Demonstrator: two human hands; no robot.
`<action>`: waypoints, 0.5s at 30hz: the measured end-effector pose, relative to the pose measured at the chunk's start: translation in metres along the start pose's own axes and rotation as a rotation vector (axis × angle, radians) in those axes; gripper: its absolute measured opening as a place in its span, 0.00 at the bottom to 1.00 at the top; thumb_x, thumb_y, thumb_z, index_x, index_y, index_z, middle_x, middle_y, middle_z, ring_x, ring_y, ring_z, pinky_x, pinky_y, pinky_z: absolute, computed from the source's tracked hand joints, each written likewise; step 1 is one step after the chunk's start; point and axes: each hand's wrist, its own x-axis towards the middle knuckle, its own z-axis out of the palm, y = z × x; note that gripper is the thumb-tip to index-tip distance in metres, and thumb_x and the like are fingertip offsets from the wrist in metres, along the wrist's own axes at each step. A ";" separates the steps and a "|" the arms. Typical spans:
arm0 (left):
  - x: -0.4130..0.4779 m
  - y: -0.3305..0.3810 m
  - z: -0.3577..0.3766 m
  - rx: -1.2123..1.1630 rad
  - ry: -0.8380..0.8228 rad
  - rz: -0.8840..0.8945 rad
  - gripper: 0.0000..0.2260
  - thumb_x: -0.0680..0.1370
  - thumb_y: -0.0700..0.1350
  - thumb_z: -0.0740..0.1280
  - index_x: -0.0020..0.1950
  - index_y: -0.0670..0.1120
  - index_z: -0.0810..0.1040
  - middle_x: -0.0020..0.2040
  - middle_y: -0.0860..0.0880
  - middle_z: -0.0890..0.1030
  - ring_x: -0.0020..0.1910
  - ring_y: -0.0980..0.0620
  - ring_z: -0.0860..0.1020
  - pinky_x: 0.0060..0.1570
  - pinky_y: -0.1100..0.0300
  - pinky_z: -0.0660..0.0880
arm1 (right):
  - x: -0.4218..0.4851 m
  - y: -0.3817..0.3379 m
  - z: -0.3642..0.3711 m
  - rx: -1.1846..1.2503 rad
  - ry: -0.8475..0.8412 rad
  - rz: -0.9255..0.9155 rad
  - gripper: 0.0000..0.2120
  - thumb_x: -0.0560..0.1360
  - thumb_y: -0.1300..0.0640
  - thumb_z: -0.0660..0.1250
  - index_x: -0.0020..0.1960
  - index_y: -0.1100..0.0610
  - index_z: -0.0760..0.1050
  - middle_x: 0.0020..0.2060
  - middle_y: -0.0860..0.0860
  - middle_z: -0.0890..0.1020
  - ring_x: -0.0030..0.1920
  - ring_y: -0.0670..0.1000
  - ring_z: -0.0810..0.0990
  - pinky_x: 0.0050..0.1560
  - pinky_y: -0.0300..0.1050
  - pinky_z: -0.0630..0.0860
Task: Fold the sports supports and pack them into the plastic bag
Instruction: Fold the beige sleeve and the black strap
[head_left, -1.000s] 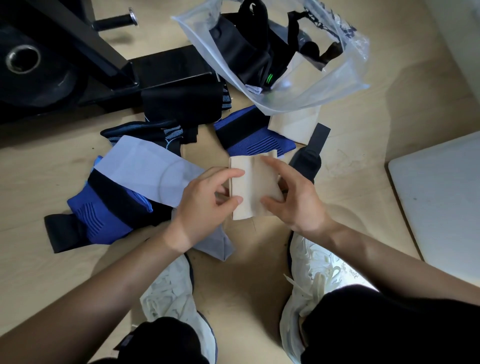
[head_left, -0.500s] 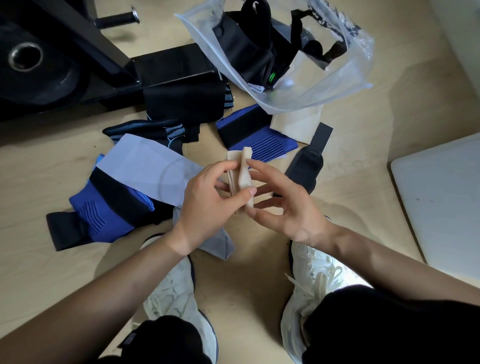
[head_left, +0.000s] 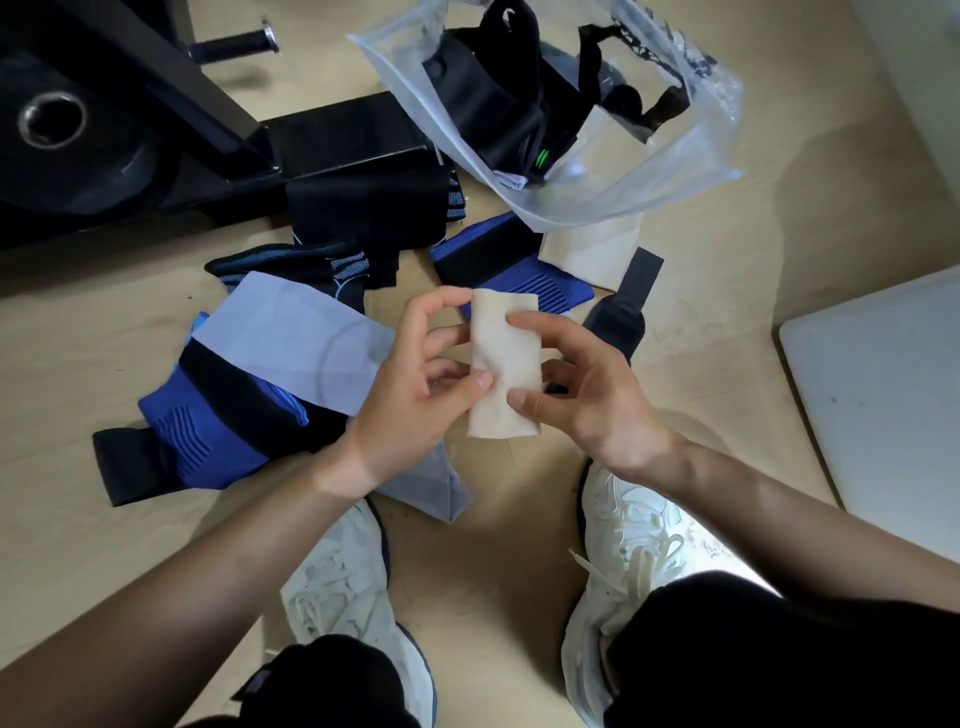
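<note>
Both hands, left hand and right hand, pinch folded beige support mid-frame; soft, light, likely unfolds—hold edges.

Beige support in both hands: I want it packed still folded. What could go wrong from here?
The beige support is pinched only by fingertips of the left hand and right hand; if one grip lets go, the fold may spring open. The plastic bag lies slumped and already holds black supports, so pushing it in one-handed could undo the fold.
</note>
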 end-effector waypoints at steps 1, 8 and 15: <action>-0.001 0.002 0.001 0.028 -0.014 0.017 0.23 0.79 0.36 0.70 0.70 0.52 0.69 0.61 0.47 0.81 0.52 0.48 0.84 0.51 0.49 0.82 | 0.000 -0.003 0.000 -0.013 0.010 -0.003 0.29 0.72 0.67 0.75 0.69 0.52 0.73 0.57 0.51 0.79 0.46 0.60 0.81 0.44 0.58 0.82; 0.000 0.038 0.000 0.072 -0.017 0.061 0.19 0.78 0.37 0.72 0.68 0.50 0.76 0.48 0.47 0.86 0.49 0.48 0.85 0.51 0.51 0.83 | -0.009 -0.045 -0.008 -0.070 -0.020 -0.071 0.30 0.72 0.63 0.77 0.70 0.48 0.72 0.60 0.51 0.79 0.53 0.55 0.83 0.50 0.61 0.82; 0.018 0.092 -0.021 0.459 0.181 0.459 0.19 0.76 0.40 0.74 0.66 0.50 0.79 0.59 0.53 0.81 0.56 0.50 0.81 0.53 0.54 0.80 | 0.013 -0.114 -0.041 -0.389 0.055 -0.306 0.29 0.71 0.66 0.76 0.68 0.48 0.75 0.60 0.50 0.78 0.51 0.56 0.79 0.49 0.57 0.80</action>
